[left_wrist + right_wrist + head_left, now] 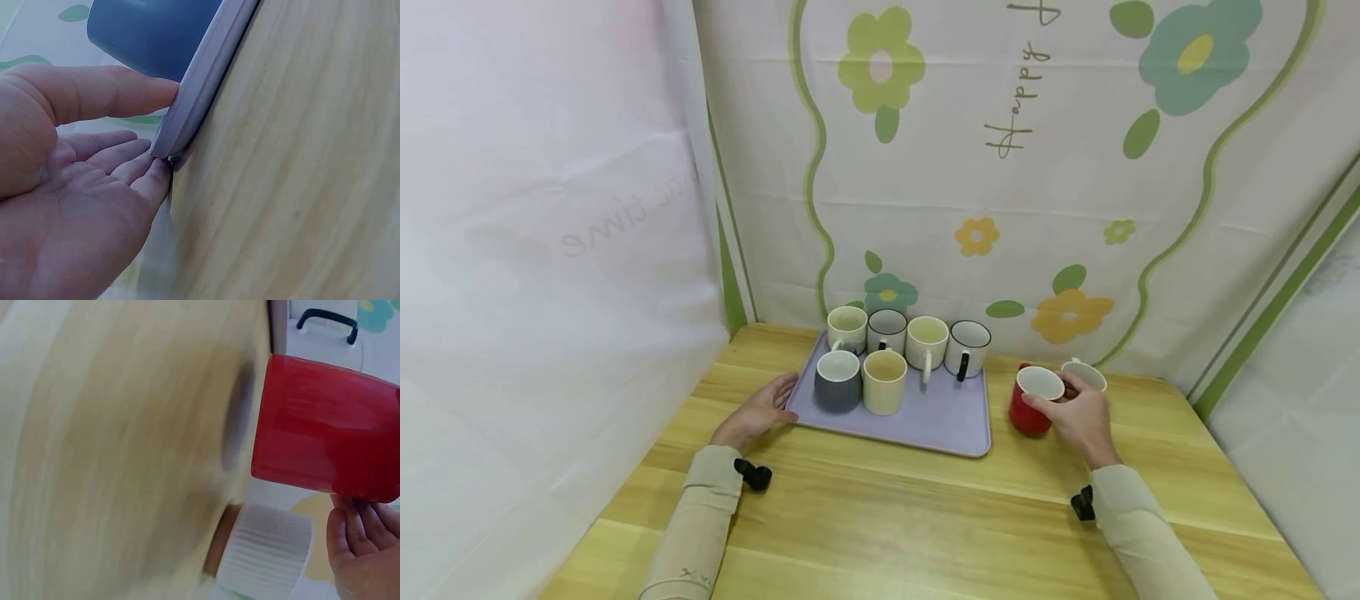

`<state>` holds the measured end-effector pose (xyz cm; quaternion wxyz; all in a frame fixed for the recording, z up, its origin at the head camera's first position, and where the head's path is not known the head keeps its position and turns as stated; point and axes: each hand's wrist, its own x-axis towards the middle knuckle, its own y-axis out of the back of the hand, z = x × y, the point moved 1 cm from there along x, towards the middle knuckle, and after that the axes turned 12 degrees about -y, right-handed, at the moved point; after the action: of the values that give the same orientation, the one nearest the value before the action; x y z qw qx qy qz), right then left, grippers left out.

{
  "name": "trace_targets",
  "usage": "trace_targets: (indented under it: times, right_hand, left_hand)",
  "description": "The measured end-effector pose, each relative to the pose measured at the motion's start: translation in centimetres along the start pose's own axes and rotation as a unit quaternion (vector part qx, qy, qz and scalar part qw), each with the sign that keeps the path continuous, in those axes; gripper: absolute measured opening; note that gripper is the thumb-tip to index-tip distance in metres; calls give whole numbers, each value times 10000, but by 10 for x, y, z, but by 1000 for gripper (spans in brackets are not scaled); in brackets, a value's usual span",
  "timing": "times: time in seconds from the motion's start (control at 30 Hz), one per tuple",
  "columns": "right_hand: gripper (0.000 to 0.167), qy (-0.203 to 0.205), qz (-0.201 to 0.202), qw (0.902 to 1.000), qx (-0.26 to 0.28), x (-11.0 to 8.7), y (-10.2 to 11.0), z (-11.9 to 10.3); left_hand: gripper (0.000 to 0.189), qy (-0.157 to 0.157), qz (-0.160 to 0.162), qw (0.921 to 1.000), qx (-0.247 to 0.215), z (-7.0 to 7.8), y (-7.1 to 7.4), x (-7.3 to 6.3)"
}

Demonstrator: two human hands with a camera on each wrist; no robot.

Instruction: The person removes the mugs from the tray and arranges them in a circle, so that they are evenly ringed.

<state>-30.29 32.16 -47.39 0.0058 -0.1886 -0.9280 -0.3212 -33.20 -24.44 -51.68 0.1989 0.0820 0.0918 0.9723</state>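
Note:
My right hand (1084, 417) grips a red mug (1026, 414) with a white inside near its rim. In the right wrist view, the mug's bottom hangs a little above the table, over its shadow. At the left, my left hand (763, 411) pinches the edge of a lilac tray (928, 425), thumb on the rim and fingertips against its underside. A dark grey cup (837, 393) and a cream mug (884, 393) stand at the tray's front. Behind them is a row of several cream and black-rimmed white mugs (966, 358).
A ribbed white cup with a brown base (265, 550) stands on the table just behind my right hand. The wooden table (880, 517) runs up to a flower-printed cloth (917, 192) at the back. White cloth walls (550, 292) flank both sides.

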Motion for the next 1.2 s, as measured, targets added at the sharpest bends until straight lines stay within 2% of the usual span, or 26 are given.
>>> trace_targets:
  times: [0.23, 0.37, 0.57, 0.67, 0.77, 0.97, 1.2]
  right_hand:
    - [82, -128, 20, 9998, -137, 7, -1, 10]
    - [82, -150, 32, 9990, -413, 10, 3, 13]
    - [67, 282, -35, 9951, -944, 19, 11, 8]
    - [63, 505, -145, 9932, -1039, 25, 15, 7]
    - [69, 524, -343, 9923, -1072, 30, 19, 8]
    - [92, 231, -785, 9919, -975, 38, 24, 15]
    - [95, 186, -930, 9920, -838, 43, 27, 14]
  left_hand:
    - [93, -51, -59, 10000, 13, 0, 0, 0]
    - [93, -17, -57, 10000, 16, 0, 0, 1]
    - [93, 7, -36, 10000, 41, -1, 0, 2]
    - [93, 40, -14, 9999, 99, -1, 0, 2]
    - [93, 58, 20, 9999, 115, -2, 0, 1]
    - [93, 48, 40, 10000, 43, -4, -1, -1]
    - [94, -31, 1, 10000, -59, -5, 1, 1]
